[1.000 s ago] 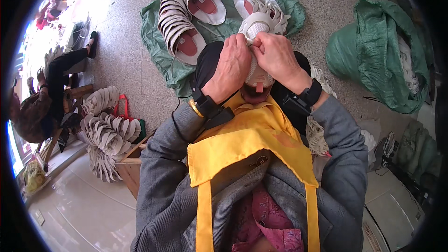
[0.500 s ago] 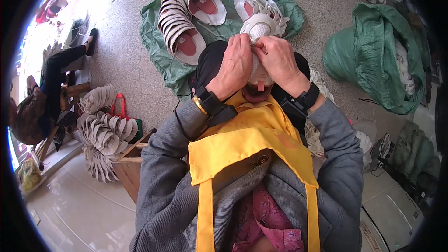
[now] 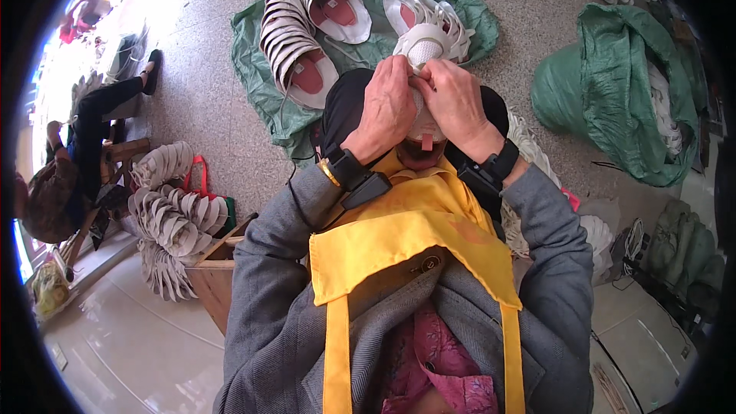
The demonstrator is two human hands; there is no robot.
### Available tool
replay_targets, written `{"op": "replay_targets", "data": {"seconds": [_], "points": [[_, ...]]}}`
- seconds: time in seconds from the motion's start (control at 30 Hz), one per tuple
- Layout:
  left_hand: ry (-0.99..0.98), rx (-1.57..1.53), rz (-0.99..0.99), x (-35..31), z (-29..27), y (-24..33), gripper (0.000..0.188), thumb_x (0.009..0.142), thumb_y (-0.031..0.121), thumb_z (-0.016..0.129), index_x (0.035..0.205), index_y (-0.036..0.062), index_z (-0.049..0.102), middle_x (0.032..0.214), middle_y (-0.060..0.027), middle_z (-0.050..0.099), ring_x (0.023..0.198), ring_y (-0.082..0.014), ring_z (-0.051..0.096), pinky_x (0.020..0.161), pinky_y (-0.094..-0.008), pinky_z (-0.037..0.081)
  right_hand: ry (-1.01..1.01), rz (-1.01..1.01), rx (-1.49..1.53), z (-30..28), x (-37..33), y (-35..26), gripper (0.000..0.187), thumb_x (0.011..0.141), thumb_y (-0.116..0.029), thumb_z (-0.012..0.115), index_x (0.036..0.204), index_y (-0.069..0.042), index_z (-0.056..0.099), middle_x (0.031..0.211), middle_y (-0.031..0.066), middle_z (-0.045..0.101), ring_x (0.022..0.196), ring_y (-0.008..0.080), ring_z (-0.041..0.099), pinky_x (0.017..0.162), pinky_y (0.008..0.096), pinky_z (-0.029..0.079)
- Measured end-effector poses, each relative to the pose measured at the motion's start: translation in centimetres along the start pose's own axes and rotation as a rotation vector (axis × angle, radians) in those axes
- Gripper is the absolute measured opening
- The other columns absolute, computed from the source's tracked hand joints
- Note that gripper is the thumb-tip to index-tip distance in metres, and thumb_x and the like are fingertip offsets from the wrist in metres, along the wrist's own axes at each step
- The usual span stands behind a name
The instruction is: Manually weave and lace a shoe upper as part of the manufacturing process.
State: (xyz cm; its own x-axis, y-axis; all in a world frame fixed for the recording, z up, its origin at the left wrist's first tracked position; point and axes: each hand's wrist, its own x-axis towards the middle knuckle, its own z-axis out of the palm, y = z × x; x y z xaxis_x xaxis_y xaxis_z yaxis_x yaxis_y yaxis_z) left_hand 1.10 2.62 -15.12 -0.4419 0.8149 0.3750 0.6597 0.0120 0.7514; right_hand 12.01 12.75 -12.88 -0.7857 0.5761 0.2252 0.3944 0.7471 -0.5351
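A white shoe upper [image 3: 425, 50] lies over my lap, its mesh toe pointing away from me and a small pink tab at its near end. My left hand [image 3: 387, 105] is closed in a pinch at the middle of the upper. Opposite it, my right hand [image 3: 458, 101] pinches the same spot, thumb and forefinger together. The fingertips of both hands nearly meet there. Whatever fine piece lies between them is hidden. A yellow apron [image 3: 406, 241] covers my front.
Ahead, a green woven sheet [image 3: 257, 69] on the floor bears stacked white shoe uppers [image 3: 287, 31]. A green sack [image 3: 563, 88] of white pieces stands right. Left are more stacked pieces [image 3: 165, 215] and a wooden box [image 3: 208, 284]. A person [image 3: 57, 176] sits far left.
My hands stay pinched on the shoe upper, with only slight shifts of the fingers and wrists. The seated person at the left has moved an arm and foot a little.
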Motion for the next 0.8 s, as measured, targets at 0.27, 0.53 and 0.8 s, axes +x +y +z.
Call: {"op": "replay_targets", "data": {"seconds": [0.27, 0.53, 0.8], "points": [[-0.009, 0.015, 0.054, 0.2, -0.5, -0.1, 0.016, 0.086, -0.007, 0.052, 0.101, -0.0014, 0.049, 0.09, -0.0228, 0.056, 0.09, -0.0455, 0.057, 0.077, -0.0506, 0.047, -0.058, -0.048, -0.216, 0.0, 0.5, -1.0, 0.008, 0.09, -0.005, 0.057, 0.089, 0.003, 0.06, 0.086, 0.0246, 0.067, 0.082, 0.0419, 0.069, 0.071, 0.0481, 0.057], [-0.045, -0.02, 0.039, 0.4, -1.1, -0.1, 0.021, 0.085, -0.007, 0.053, 0.105, -0.0011, 0.048, 0.091, -0.0236, 0.057, 0.091, -0.0448, 0.058, 0.077, -0.0503, 0.047, -0.217, 0.123, 0.259, -5.9, -1.4, -0.8, 0.02, 0.088, -0.013, 0.071, 0.081, 0.004, 0.062, 0.073, 0.0219, 0.066, 0.072, 0.0369, 0.069, 0.064, 0.0469, 0.051], [-0.104, -0.066, 0.219, 1.0, -2.6, 1.5, 0.023, 0.083, -0.006, 0.06, 0.104, 0.0017, 0.059, 0.101, -0.018, 0.058, 0.096, -0.0393, 0.058, 0.079, -0.0453, 0.049, -0.275, 0.234, 0.317, -7.8, -2.3, -1.2, 0.021, 0.093, -0.015, 0.07, 0.087, 0.004, 0.064, 0.071, 0.0062, 0.064, 0.064, 0.0089, 0.059, 0.059, 0.0299, 0.048]]}}
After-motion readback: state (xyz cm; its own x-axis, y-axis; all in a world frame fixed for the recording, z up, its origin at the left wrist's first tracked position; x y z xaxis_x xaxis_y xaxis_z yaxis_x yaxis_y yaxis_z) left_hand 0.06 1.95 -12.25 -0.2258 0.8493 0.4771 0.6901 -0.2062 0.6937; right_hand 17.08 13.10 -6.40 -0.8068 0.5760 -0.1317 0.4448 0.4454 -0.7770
